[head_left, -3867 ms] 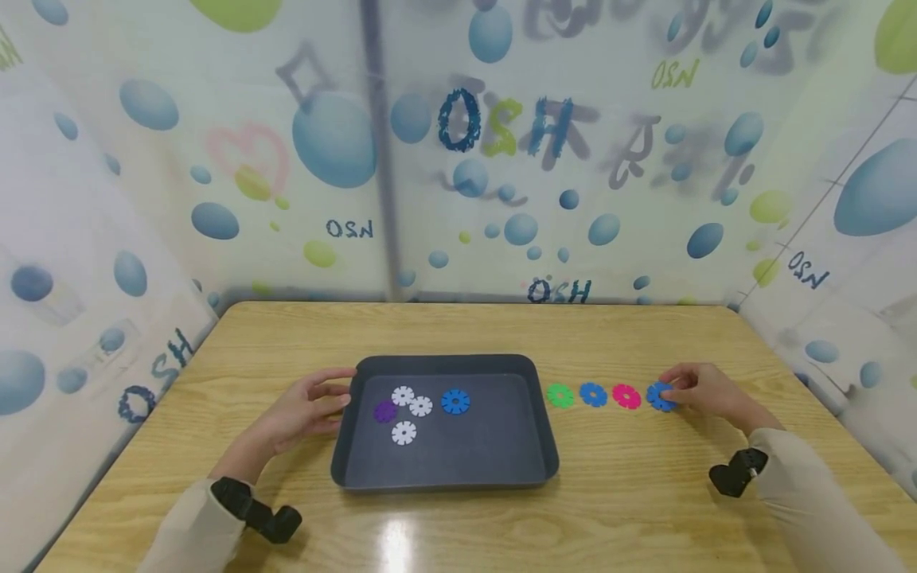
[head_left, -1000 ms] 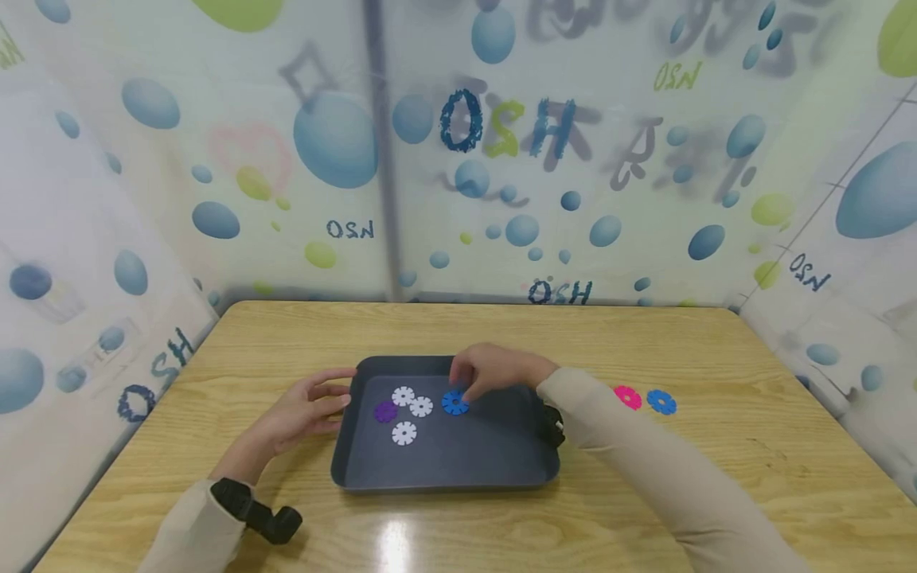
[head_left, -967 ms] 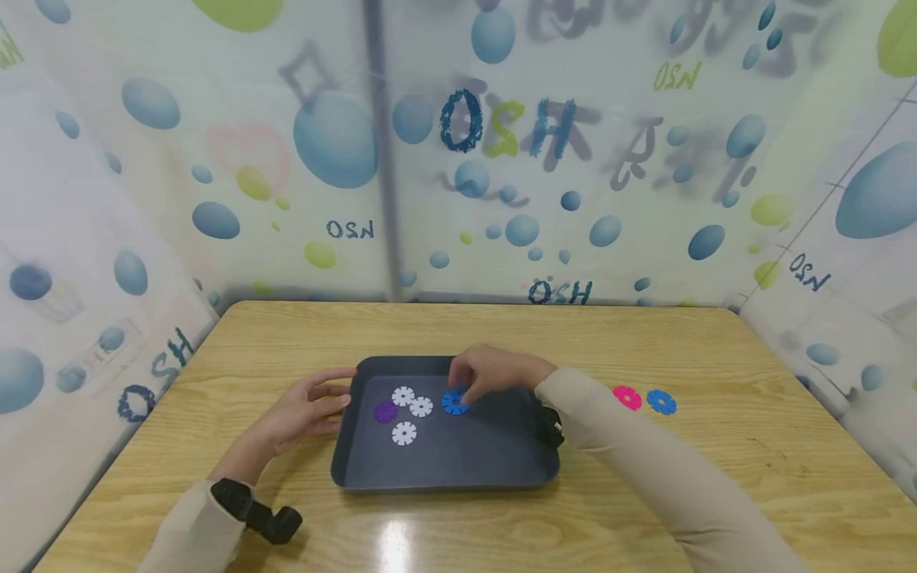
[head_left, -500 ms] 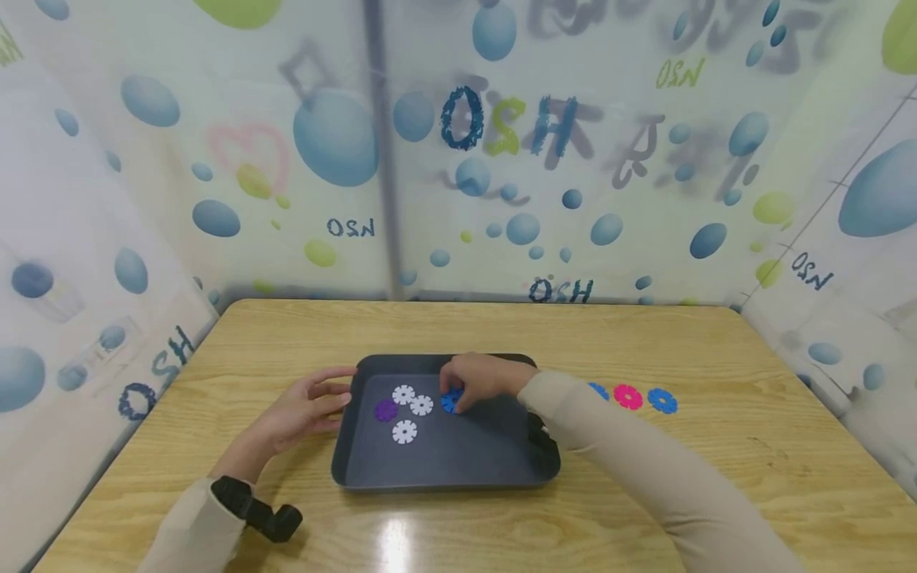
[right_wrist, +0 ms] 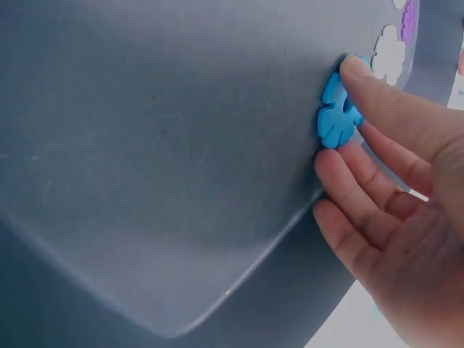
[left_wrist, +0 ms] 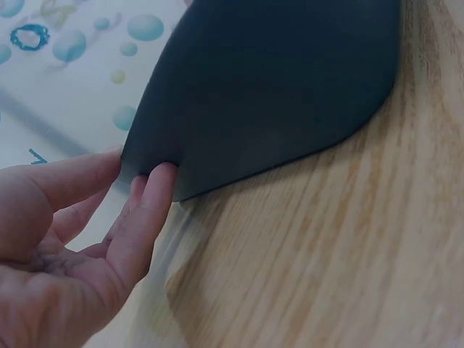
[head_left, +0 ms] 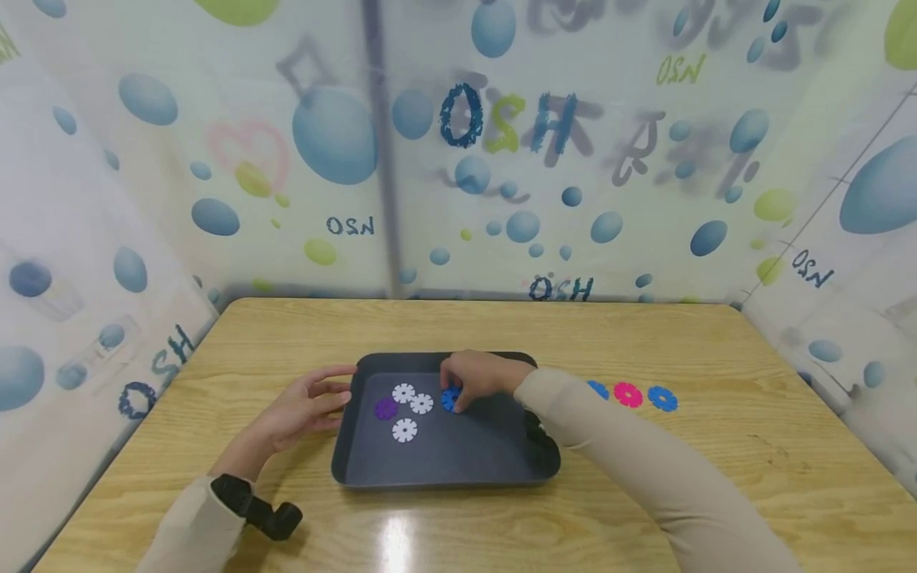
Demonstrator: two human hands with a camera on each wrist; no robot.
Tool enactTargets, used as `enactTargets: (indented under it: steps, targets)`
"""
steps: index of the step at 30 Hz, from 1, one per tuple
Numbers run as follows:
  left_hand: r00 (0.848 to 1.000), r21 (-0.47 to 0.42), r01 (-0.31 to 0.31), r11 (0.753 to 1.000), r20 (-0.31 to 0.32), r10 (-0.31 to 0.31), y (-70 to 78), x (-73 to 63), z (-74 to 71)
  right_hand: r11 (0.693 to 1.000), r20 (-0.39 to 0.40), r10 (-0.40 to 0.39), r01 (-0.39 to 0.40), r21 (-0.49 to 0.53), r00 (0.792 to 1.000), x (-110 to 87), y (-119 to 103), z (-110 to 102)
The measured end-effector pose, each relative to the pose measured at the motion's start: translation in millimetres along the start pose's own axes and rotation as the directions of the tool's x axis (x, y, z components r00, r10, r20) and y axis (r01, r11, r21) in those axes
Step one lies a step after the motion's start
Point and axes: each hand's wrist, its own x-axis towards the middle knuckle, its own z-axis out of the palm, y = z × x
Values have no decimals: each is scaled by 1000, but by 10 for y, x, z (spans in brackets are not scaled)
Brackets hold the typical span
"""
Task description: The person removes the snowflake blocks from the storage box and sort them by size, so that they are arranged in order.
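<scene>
A dark grey tray [head_left: 473,461] lies on the wooden table. My right hand [head_left: 483,376] reaches into it from the right, pinching a blue notched plastic disc [head_left: 450,400] by its edges; the right wrist view shows thumb and fingers on opposite sides of that disc [right_wrist: 333,119]. To its left in the tray are a purple disc [head_left: 385,408] and white discs [head_left: 404,430], two of them side by side. My left hand [head_left: 301,410] rests its fingertips against the tray's left wall, fingers relaxed, as the left wrist view also shows at the tray wall [left_wrist: 275,94].
On the table right of the tray, a pink disc [head_left: 627,395] and a blue disc [head_left: 662,399] lie in a row, with another blue disc [head_left: 598,389] partly behind my right sleeve. A patterned backdrop [head_left: 458,199] stands behind the table's far edge.
My right hand has left the blue disc at the row's right end and moved left into the tray. It now grips the blue disc there, shifted slightly left. The left hand stays put.
</scene>
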Motion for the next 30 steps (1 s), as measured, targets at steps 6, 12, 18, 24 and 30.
enactTargets:
  steps: [6,12,18,24,30]
  targets:
    - [1000,1,0,1000,-1,0,7,-2,-4,1000,-14,-15,15,-27,1000,-4,12,-3]
    - [1000,6,-8,1000,-4,9,16,-24,-3,997,-50,-72,73,26,996,-49,61,-24]
    - [1000,12,-1,1000,-6,1,4,-30,-5,986,-73,-121,128,103,990,-162,112,-55]
    - [1000,9,-9,1000,-3,9,-2,-18,7,965,-116,-140,162,205,983,-357,177,-145]
    - [1000,11,-3,1000,-11,3,20,-15,12,955,-188,-137,180,237,973,-630,366,-251]
